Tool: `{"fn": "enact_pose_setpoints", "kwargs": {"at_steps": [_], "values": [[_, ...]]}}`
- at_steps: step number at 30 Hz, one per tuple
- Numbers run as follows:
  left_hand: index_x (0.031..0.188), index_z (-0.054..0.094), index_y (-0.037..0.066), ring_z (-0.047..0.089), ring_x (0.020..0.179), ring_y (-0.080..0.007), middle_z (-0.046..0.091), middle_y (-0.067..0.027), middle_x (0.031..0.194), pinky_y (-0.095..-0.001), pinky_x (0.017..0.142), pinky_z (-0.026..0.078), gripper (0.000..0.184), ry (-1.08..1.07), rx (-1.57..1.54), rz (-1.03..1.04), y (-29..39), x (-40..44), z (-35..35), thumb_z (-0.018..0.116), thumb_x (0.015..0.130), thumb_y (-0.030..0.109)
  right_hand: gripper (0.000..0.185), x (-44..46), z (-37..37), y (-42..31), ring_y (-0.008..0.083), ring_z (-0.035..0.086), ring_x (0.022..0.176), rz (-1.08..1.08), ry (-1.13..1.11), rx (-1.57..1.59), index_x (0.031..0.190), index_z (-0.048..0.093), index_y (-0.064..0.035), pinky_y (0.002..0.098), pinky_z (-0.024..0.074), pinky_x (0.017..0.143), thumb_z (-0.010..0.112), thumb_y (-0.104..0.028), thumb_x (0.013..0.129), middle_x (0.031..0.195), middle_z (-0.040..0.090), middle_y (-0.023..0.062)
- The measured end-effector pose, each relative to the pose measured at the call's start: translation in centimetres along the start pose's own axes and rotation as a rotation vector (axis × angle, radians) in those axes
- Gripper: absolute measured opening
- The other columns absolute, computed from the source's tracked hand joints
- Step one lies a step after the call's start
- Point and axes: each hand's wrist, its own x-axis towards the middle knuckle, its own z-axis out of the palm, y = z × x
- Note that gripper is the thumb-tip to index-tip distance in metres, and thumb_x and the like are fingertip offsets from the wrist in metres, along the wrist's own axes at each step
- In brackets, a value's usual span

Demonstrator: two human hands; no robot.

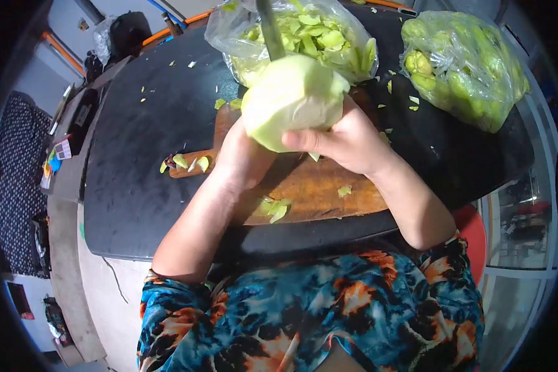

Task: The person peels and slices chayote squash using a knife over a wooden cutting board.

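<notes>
A large, mostly peeled pale-green fruit (297, 102) with flat cut facets is held up over the wooden cutting board (316, 189). My right hand (347, 139) grips it from the right, thumb across its lower front. My left hand (245, 149) reaches up behind its left side, and the fruit hides those fingers. Above the fruit rises a knife blade (269, 28), in line with my left hand; its handle is out of sight. Bits of peel (278, 208) lie on the board, and more rest on its handle (192, 164).
Beyond the fruit, a clear plastic bag (220, 28) holds many green peelings. Another plastic bag (471, 74), full of whole green fruit, sits at the right. Peel scraps dot the black table (149, 149). A red stool (471, 239) shows beside my right elbow.
</notes>
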Motion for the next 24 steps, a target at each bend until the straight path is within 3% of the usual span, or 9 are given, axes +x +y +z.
{"fn": "enact_pose_setpoints", "kwargs": {"at_steps": [4,6,7,8,10,12,13,19,24], "values": [[0.126,0.044,0.003,0.053,0.106,-0.0173,0.054,-0.0089,0.116,-0.0316,0.091,0.042,0.043,0.158,0.275,0.177,-0.2,0.3,-0.3,0.045,0.094,0.032,0.058,-0.4,0.4,-0.9,0.0153,0.052,0.102,-0.055,0.038,-0.170,0.118,0.045,-0.0014,0.0293,0.0421,0.089,0.077,-0.019,0.073,0.106,0.055,0.0055],[0.116,0.046,0.007,0.057,0.079,-0.0127,0.056,-0.0040,0.094,-0.0251,0.071,0.047,0.039,0.290,0.194,0.240,1.4,1.1,0.3,0.047,0.093,0.039,0.059,-0.7,-0.1,-0.9,0.0158,0.053,0.103,-0.155,0.111,-0.176,0.120,0.044,-0.0014,0.0288,0.0423,0.090,0.077,-0.014,0.072,0.108,0.055,0.0060],[0.112,0.045,0.009,0.054,0.069,-0.0118,0.055,-0.0033,0.087,-0.0241,0.064,0.045,0.034,0.291,0.144,0.123,2.9,0.3,-0.5,0.046,0.093,0.037,0.059,-0.9,-0.2,-1.1,0.0161,0.054,0.104,-0.155,0.137,-0.103,0.121,0.043,-0.0013,0.0286,0.0423,0.091,0.076,-0.011,0.072,0.109,0.056,0.0064],[0.110,0.045,0.010,0.051,0.062,-0.0114,0.054,-0.0030,0.081,-0.0235,0.059,0.043,0.031,0.252,0.123,0.134,3.8,0.2,-1.4,0.045,0.094,0.036,0.059,-1.3,-0.7,-2.2,0.0164,0.055,0.103,0.010,0.138,-0.031,0.123,0.043,-0.0022,0.0287,0.0436,0.090,0.074,-0.009,0.074,0.111,0.056,0.0072],[0.105,0.044,0.011,0.045,0.050,-0.0111,0.051,-0.0029,0.071,-0.0225,0.051,0.039,0.026,0.136,0.108,0.273,4.8,0.6,-2.0,0.044,0.094,0.035,0.063,-1.6,-1.7,-2.1,0.0193,0.055,0.105,0.051,0.239,-0.022,0.129,0.037,-0.0022,0.0322,0.0441,0.093,0.068,-0.003,0.074,0.114,0.053,0.0111],[0.103,0.047,0.007,0.050,0.058,-0.0129,0.054,-0.0051,0.076,-0.0253,0.055,0.042,0.023,0.204,0.306,0.499,4.9,0.4,-0.9,0.043,0.094,0.028,0.064,-1.3,-2.8,-1.2,0.0192,0.054,0.106,0.142,0.269,0.223,0.130,0.037,-0.0037,0.0326,0.0445,0.093,0.067,-0.002,0.074,0.115,0.053,0.0105],[0.103,0.048,0.007,0.051,0.060,-0.0134,0.055,-0.0057,0.079,-0.0262,0.056,0.043,0.022,0.222,0.293,0.478,5.1,-0.1,0.5,0.044,0.093,0.026,0.064,-1.1,-3.2,-0.8,0.0192,0.054,0.106,0.185,0.284,0.347,0.131,0.036,-0.0044,0.0328,0.0447,0.093,0.066,-0.002,0.074,0.115,0.052,0.0103],[0.106,0.052,0.005,0.046,0.062,-0.0032,0.053,0.0022,0.079,-0.0178,0.053,0.040,0.018,0.199,0.546,0.404,3.7,-1.3,1.7,0.050,0.093,0.018,0.069,-0.8,-3.6,-0.4,0.0151,0.048,0.112,0.045,0.309,0.212,0.133,0.038,-0.0078,0.0300,0.0411,0.095,0.065,0.002,0.070,0.118,0.050,0.0054],[0.107,0.051,0.006,0.038,0.056,-0.0033,0.046,0.0028,0.071,-0.0173,0.048,0.033,0.019,0.144,0.644,0.456,3.5,-1.4,1.6,0.050,0.094,0.019,0.066,-0.9,-3.8,0.1,0.0134,0.049,0.110,-0.025,0.289,0.158,0.131,0.042,-0.0110,0.0281,0.0414,0.094,0.070,-0.004,0.072,0.118,0.051,0.0024]]}}
